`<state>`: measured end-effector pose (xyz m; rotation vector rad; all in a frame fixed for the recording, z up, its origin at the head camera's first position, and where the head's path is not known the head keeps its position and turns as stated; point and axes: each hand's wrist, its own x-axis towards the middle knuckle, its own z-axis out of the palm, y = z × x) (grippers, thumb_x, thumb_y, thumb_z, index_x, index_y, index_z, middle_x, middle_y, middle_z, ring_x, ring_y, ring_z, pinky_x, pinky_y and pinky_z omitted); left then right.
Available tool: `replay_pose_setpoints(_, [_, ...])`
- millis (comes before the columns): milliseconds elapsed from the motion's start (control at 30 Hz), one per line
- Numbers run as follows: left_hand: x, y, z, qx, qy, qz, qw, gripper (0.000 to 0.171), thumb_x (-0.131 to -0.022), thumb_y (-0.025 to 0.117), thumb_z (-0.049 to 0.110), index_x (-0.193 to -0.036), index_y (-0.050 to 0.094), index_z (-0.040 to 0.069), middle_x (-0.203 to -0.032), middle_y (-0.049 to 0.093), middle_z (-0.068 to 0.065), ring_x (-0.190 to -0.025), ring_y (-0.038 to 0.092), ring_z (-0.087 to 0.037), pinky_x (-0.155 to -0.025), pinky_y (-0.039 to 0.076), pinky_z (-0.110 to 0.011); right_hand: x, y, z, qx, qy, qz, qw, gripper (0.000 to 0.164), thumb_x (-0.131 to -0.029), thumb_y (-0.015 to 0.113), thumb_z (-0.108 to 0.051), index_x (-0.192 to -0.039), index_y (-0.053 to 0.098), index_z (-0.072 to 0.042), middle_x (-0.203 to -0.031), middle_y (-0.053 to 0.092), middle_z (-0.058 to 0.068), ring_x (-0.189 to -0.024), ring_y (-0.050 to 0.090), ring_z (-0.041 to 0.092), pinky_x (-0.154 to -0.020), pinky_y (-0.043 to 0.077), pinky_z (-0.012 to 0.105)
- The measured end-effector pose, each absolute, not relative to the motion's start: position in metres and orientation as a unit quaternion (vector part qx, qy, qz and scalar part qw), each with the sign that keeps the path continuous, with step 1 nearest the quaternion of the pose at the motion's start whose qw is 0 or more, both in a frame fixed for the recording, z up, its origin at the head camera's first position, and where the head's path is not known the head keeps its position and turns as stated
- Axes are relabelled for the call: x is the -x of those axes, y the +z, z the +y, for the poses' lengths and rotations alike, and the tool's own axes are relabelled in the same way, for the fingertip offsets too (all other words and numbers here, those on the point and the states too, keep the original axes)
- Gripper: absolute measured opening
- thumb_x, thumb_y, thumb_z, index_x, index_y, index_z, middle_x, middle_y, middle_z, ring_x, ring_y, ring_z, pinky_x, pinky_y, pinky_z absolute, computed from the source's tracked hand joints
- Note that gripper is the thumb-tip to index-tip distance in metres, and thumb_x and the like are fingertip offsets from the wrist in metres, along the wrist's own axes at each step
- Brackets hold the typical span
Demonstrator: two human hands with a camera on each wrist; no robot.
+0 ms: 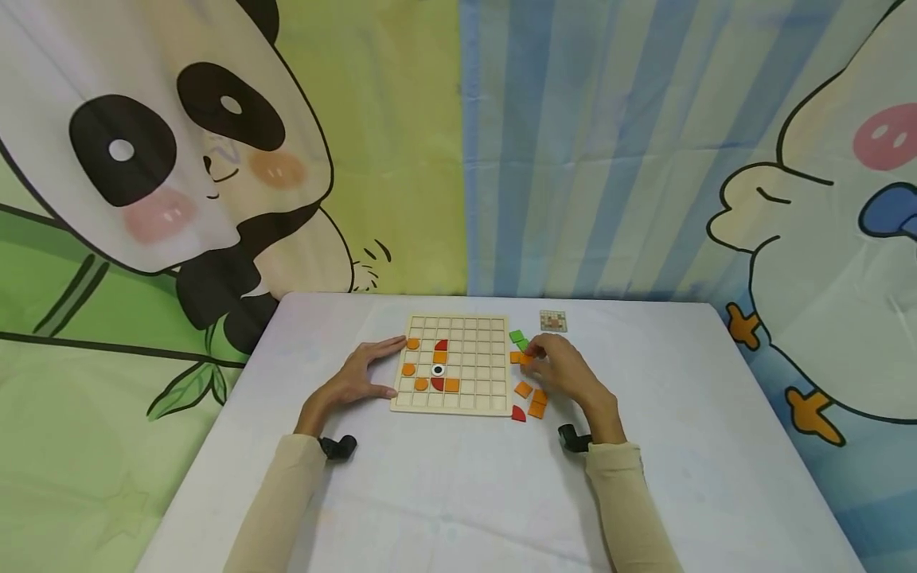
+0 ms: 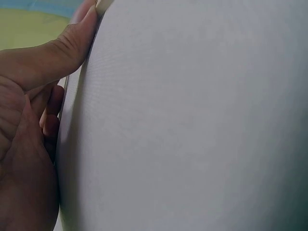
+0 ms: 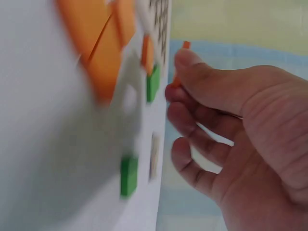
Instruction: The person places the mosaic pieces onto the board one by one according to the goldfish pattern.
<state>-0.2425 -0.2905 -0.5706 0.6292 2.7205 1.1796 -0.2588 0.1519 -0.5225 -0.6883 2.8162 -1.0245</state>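
A pale wooden grid board lies on the white table, with orange round tiles, orange square tiles, red quarter-circle pieces and a black-and-white eye disc in its cells. My left hand touches the board's left edge, thumb and fingers spread; in the left wrist view the thumb meets a corner of it. Between thumb and forefinger, my right hand pinches an orange tile, held up off the table just right of the board. The tile's full shape is hidden by the fingers.
Right of the board lie loose orange tiles, a red quarter-circle and green tiles. A small patterned card sits at the table's back. Behind the table hangs a cartoon-printed cloth.
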Motion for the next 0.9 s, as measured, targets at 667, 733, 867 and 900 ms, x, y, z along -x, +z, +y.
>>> replay_pose_setpoints(667, [0.242,-0.577,-0.296,-0.239,0.396,0.886,0.019,0.103,-0.077,0.099,0.039,-0.165,0.050,0.017,-0.175,0.044,-0.011,-0.156,0.037,-0.048,-0.120,0.027,-0.077,0.265,-0.537,0.037,0.285,-0.358,0.889,0.025,0.006,-0.091,0.089,-0.015,-0.095,0.087,-0.011,-0.095,0.080,0.002,-0.080,0.066,0.011,-0.076,0.056,0.032])
replay_pose_setpoints(733, [0.242,-0.575,-0.295,-0.235,0.397,0.887,0.025,0.103,-0.077,0.099,0.035,-0.165,0.050,0.014,-0.175,0.044,-0.013,-0.158,0.035,-0.049,-0.121,0.025,-0.078,0.266,-0.538,0.036,0.287,-0.351,0.891,0.025,0.006,-0.092,0.088,-0.015,-0.097,0.088,-0.011,-0.097,0.081,0.002,-0.083,0.067,0.012,-0.077,0.057,0.032])
replay_pose_setpoints(867, [0.242,-0.570,-0.292,-0.223,0.398,0.889,0.041,0.105,-0.075,0.101,0.027,-0.164,0.049,0.007,-0.174,0.042,-0.018,-0.160,0.032,-0.052,-0.124,0.022,-0.079,0.266,-0.539,0.037,0.297,-0.350,0.888,0.026,0.008,-0.094,0.086,-0.012,-0.101,0.088,-0.009,-0.101,0.081,0.003,-0.092,0.071,0.017,-0.084,0.060,0.036])
replay_pose_setpoints(900, [0.243,-0.570,-0.291,-0.220,0.398,0.889,0.046,0.105,-0.075,0.101,0.026,-0.164,0.049,0.007,-0.175,0.042,-0.018,-0.161,0.031,-0.052,-0.125,0.022,-0.078,0.266,-0.540,0.037,0.302,-0.350,0.886,0.025,0.008,-0.094,0.086,-0.010,-0.101,0.088,-0.009,-0.101,0.081,0.003,-0.094,0.072,0.019,-0.086,0.060,0.038])
